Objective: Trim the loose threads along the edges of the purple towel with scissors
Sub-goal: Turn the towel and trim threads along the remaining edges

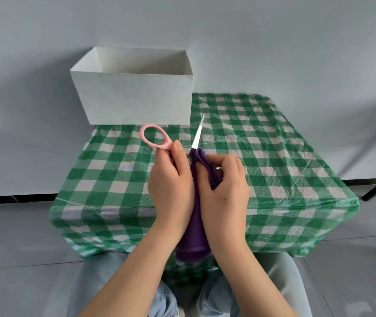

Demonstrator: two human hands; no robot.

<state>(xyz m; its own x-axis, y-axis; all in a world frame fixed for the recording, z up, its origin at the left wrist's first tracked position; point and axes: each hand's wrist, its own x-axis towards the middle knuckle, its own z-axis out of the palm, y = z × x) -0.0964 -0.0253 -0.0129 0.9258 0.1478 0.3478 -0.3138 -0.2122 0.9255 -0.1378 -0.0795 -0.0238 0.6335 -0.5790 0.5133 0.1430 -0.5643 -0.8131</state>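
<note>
Both hands meet above the table (274, 143): left hand (171, 184) curls round the scissors (157, 143) w/ blade pointing up-away, right hand (224, 186) pinches the towel (197, 216), hanging lengthwise betw. them, top edge touching the blade.

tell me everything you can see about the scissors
The scissors have pale pink, plastic-looking handles and shiny metal blades. One oval finger loop sticks up empty at upper left; the other is hidden inside the left hand, which grips the handle. One narrow, pointed blade shows, aimed up and away toward the white box, its base meeting the folded top of the purple towel. They are held in the air above the checked tablecloth. Whether the blades are open cannot be told.
</note>
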